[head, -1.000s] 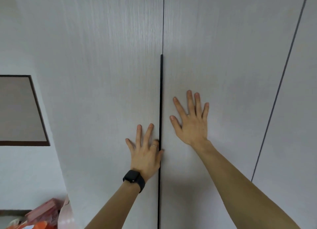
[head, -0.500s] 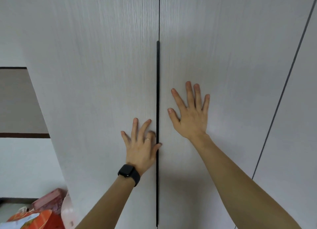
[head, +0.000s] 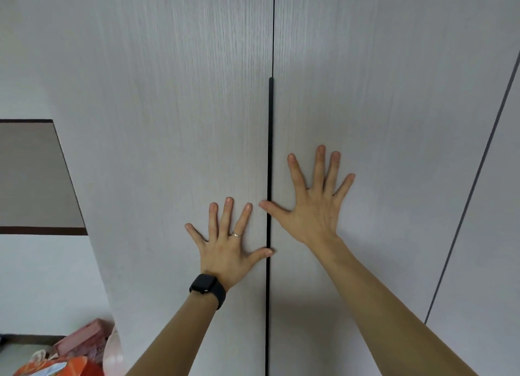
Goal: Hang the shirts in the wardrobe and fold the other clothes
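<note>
Wardrobe: two pale doors, shut, meeting at a black handle strip. The contents are hidden, and no shirts are in view.
Left hand: left of the strip, flat on the door, fingers straight and spread, grasping nothing; the thumb tip touches the strip.
Right hand: right of the strip and higher, likewise splayed and empty, thumb reaching the strip.
Likely purpose: pressing the doors closed, or bracing before opening them.
Orange bag: far lower left of the strip; contents cannot be made out.
</note>
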